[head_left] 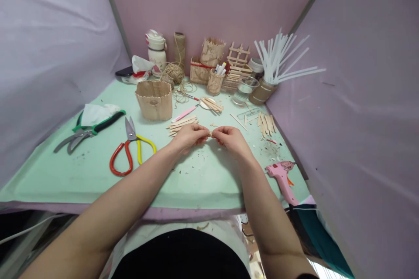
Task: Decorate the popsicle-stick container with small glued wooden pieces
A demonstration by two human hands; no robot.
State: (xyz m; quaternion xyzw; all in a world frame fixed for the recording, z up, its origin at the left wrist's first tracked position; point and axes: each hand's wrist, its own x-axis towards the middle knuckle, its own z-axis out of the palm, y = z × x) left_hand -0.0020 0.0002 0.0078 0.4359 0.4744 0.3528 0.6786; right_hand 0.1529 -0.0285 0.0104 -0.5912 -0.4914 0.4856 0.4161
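Over the middle of the table, my left hand (194,136) and my right hand (228,138) meet fingertip to fingertip, both closed in a pinch. Between them shows a tiny pale wooden piece (211,134), mostly hidden by the fingers. Beside my left hand lies a bunch of pointed craft sticks (182,124). Just beyond the fingertips are small wooden scraps (214,124). Left of my forearm rest scissors (131,135) with one red and one yellow handle. A pink hot glue gun (283,178) lies right of my right forearm.
Pruning shears (88,132) lie at the left, near a wooden stick basket (154,102). Twine (175,73), a bottle (156,52), a water cup (244,90) and a jar of white glue sticks (263,91) stand behind. More craft sticks (267,124) lie at right. Fabric walls enclose the table (209,183).
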